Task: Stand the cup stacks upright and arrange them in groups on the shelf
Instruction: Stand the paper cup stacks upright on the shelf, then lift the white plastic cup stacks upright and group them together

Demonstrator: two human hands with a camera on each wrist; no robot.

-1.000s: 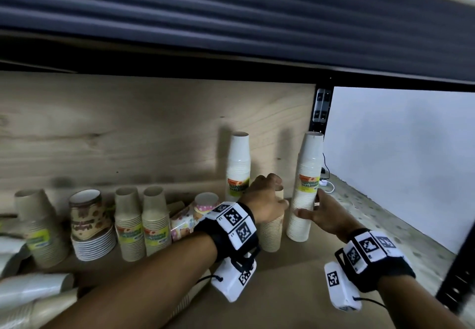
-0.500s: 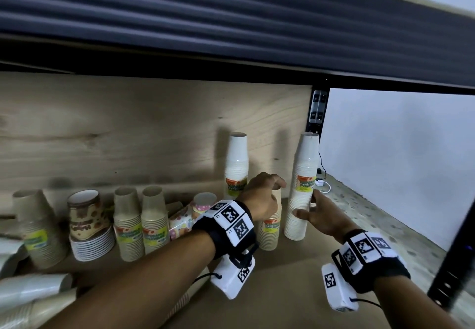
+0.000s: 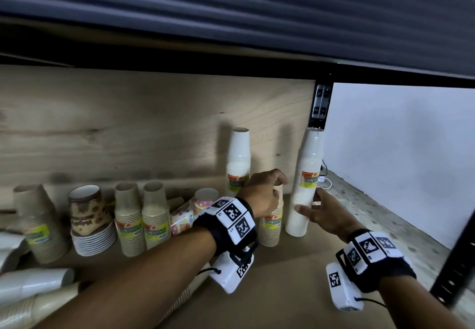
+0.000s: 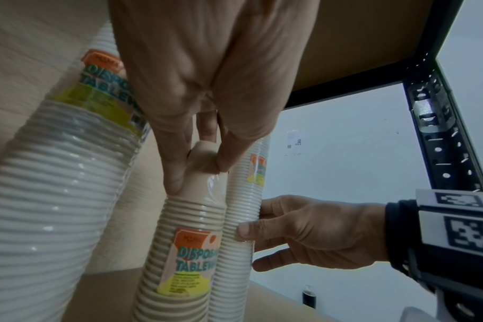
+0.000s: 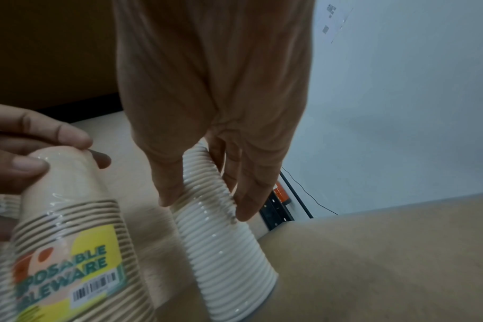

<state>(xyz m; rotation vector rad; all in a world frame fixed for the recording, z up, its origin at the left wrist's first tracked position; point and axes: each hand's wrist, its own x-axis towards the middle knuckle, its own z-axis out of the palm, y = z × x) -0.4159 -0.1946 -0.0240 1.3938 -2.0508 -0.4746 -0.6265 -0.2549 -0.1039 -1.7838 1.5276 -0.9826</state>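
left hand (image 3: pixel 262 195) grips tan stack (image 3: pixel 270 228) | right hand (image 3: pixel 323 213) grips white stack (image 3: pixel 305 174)

Upright stacks: two white (image 3: pixel 238 164), five tan (image 3: pixel 155 215).

Beige cup stack (image 4: pixel 179 257): wrapper label (image 4: pixel 192 261) showing "DISPOS… TABLEW…"; right wrist view showing "…POSABLE …LEWARE" above a barcode. Rear white cup stack (image 4: pixel 69 152): label reading "DISPOS… TABLEW…".
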